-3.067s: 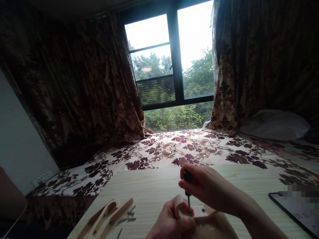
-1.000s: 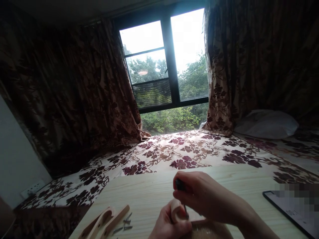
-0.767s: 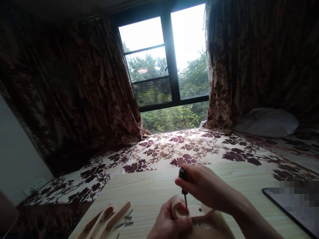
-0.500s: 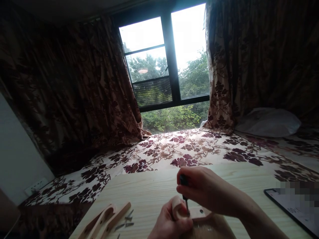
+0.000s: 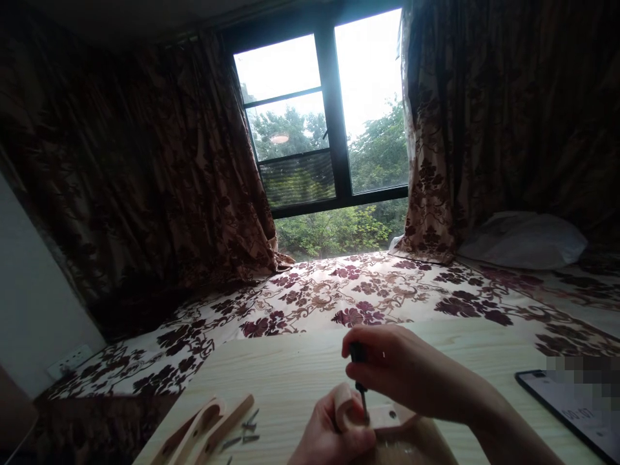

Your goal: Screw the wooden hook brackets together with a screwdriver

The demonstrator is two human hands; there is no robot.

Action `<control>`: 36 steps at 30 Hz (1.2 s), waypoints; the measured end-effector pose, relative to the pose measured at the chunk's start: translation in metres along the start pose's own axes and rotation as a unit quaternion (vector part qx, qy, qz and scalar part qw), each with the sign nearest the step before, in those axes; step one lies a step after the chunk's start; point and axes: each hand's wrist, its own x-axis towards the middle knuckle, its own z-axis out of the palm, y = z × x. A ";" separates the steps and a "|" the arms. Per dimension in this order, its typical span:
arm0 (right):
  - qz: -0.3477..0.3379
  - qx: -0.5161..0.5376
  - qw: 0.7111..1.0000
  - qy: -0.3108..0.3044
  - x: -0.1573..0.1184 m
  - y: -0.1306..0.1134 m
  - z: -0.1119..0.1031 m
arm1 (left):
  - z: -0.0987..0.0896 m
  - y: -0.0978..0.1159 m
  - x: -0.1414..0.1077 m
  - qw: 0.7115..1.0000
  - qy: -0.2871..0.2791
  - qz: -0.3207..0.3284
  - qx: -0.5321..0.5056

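My right hand [image 5: 387,368] is closed round the black handle of a screwdriver [image 5: 357,354], held upright. Its metal shaft points down at a pale wooden hook [image 5: 387,416]; whether a screw sits under the tip I cannot make out. With fingers wrapped round the hook's curved end, my left hand [image 5: 329,433] keeps it against a brownish, shiny-surfaced piece [image 5: 407,445]. A dark hole shows in the flat part of the hook, right of the shaft. Several loose screws [image 5: 249,426] lie to the left, beside more wooden hooks [image 5: 208,423].
All this is on a pale wooden board [image 5: 281,361]. A phone [image 5: 571,413] showing a timer lies at the right. Behind the board spreads a flowered cloth [image 5: 349,290], below a window [image 5: 339,129] with dark patterned curtains. A white bag-like bundle [image 5: 523,239] rests at the back right.
The right hand has shifted very slightly, with the screwdriver still upright on the hook. The left hand keeps the same hold.
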 end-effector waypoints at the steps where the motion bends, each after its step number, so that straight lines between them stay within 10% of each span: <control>1: -0.002 0.007 1.000 -0.004 0.000 0.000 0.000 | 0.000 -0.001 0.000 1.000 0.000 -0.005 -0.005; 36: 0.003 -0.027 0.999 0.036 0.007 0.010 0.001 | 0.000 0.004 -0.001 1.000 -0.005 0.009 0.011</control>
